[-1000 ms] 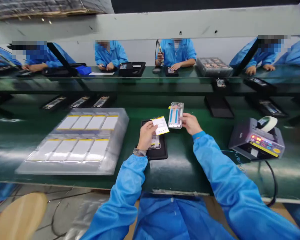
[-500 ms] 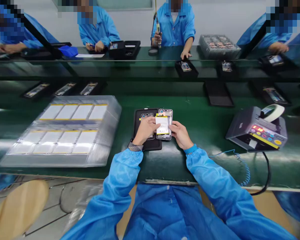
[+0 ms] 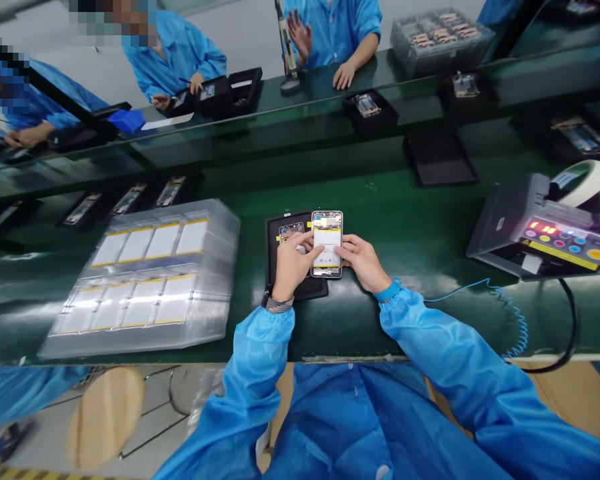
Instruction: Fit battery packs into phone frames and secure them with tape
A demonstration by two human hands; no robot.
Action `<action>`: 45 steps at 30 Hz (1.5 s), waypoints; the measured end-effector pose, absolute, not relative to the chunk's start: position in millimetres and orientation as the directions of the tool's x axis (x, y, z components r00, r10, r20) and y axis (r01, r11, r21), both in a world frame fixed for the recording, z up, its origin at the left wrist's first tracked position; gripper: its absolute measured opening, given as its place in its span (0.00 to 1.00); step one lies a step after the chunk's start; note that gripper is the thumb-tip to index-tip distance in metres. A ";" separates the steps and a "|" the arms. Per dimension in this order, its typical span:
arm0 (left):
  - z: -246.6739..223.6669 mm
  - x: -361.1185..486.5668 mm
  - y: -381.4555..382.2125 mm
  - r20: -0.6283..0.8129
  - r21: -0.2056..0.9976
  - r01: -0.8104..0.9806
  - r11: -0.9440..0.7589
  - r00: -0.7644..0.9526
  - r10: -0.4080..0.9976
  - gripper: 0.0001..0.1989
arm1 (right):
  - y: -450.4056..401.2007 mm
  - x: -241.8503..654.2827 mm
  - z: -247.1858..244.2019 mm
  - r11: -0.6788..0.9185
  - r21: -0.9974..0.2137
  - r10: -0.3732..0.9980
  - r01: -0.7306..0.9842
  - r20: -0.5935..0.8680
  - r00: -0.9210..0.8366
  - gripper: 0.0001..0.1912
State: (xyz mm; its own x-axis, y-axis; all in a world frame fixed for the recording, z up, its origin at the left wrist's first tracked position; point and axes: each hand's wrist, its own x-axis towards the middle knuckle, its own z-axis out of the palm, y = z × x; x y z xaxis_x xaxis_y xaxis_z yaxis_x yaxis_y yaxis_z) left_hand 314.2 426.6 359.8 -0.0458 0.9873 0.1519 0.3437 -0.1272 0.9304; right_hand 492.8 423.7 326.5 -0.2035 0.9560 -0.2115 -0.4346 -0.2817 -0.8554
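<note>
Head view: near the middle of the frame, the phone [image 3: 327,273] sits between the two hands, its top end pointing up the picture and the white battery [image 3: 327,238] lying in its open face. The left hand [image 3: 293,267] grips its left edge, thumb on the battery; the right hand [image 3: 364,264] grips its right edge, thumb at the battery's right side. Whether the phone touches the bench [image 3: 260,333] or is held above it, I cannot tell.

Partly behind the left hand is a black tray [image 3: 313,289] with a second phone [image 3: 291,231] in it; the held phone overlaps its right side. At left in the frame stands a clear tray stack [image 3: 211,283] with two rows of batteries. At right is a tape dispenser [image 3: 503,223], a coiled blue cord [image 3: 517,327] near it. At top centre, a co-worker's palm [image 3: 300,33] is raised.
</note>
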 end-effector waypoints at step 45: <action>349.3 363.1 409.3 -0.085 0.993 0.062 0.097 -0.175 0.981 0.21 | 406.5 488.4 340.5 -0.090 -0.979 0.996 -0.183 -0.086 -0.032 0.23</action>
